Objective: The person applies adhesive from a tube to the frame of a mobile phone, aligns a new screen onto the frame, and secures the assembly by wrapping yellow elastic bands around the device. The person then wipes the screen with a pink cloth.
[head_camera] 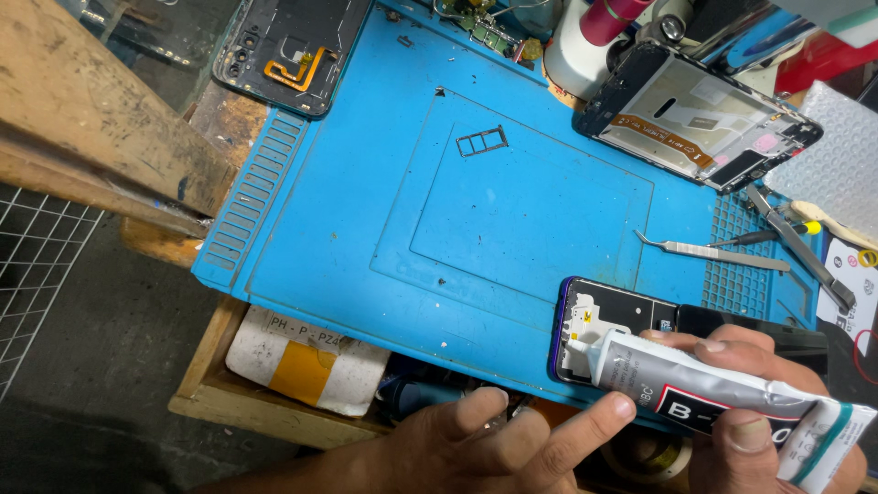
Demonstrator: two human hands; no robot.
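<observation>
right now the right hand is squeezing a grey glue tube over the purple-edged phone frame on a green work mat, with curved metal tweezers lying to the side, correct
Not quite: the work mat is blue, not green, as the head view shows. The rest holds: the right hand holds the grey glue tube with its nozzle over the purple-edged phone frame, and the curved metal tweezers lie to the side on the mat.

Left hand [498,434]: bare, no glove, no ring; short, trimmed nails on the fingers
Right hand [764,402]: bare, ungloved; thumbnail short and broad, knuckles creased
Wrists: uncovered at the frame's lower edge; no sleeve, watch or band in sight
</observation>
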